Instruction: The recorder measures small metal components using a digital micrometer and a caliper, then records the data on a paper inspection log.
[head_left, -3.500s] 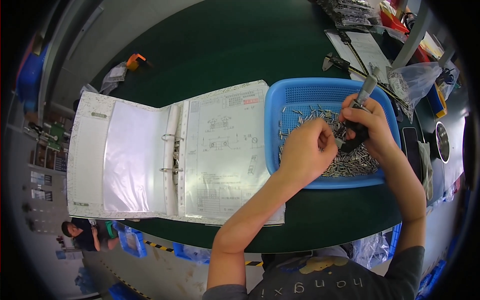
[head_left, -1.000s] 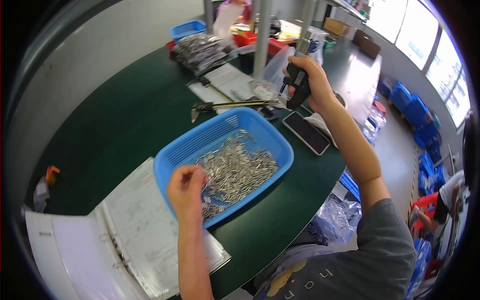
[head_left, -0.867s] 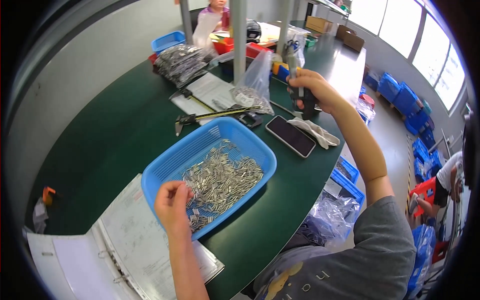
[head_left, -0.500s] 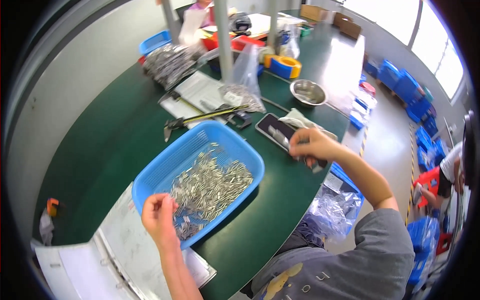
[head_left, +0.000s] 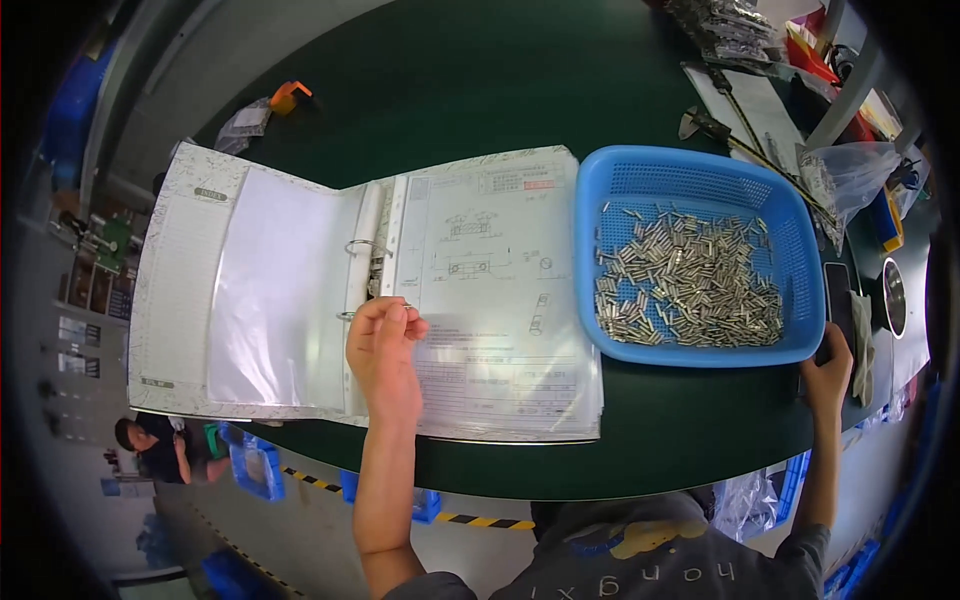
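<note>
Over the open ring binder point(head_left: 500, 400), my left hand point(head_left: 388, 345) is closed in a pinch, thumb against forefinger. Something tiny seems to be at its fingertips, too small to make out. My right hand point(head_left: 828, 368) is beside the right end of a blue plastic basket point(head_left: 700, 353), close to a dark phone point(head_left: 838, 290). Its fingers are partly hidden, so I cannot tell what they grip. Many small shiny metal pins point(head_left: 690, 280) lie loose in the basket. The binder's right page shows a technical drawing point(head_left: 470, 240) under a clear sleeve.
Behind the basket lie a caliper point(head_left: 745, 145) and a clear plastic bag point(head_left: 850, 180). A steel bowl point(head_left: 893, 298) and a pale cloth point(head_left: 862, 345) are at the right. An orange-and-black object point(head_left: 290, 97) sits at the far left. Another person point(head_left: 160, 445) sits beyond the table.
The view has swung left, bringing the binder to the middle. My left hand has gone from above the basket to above the binder, still pinched. My right hand is now beside the basket's end.
</note>
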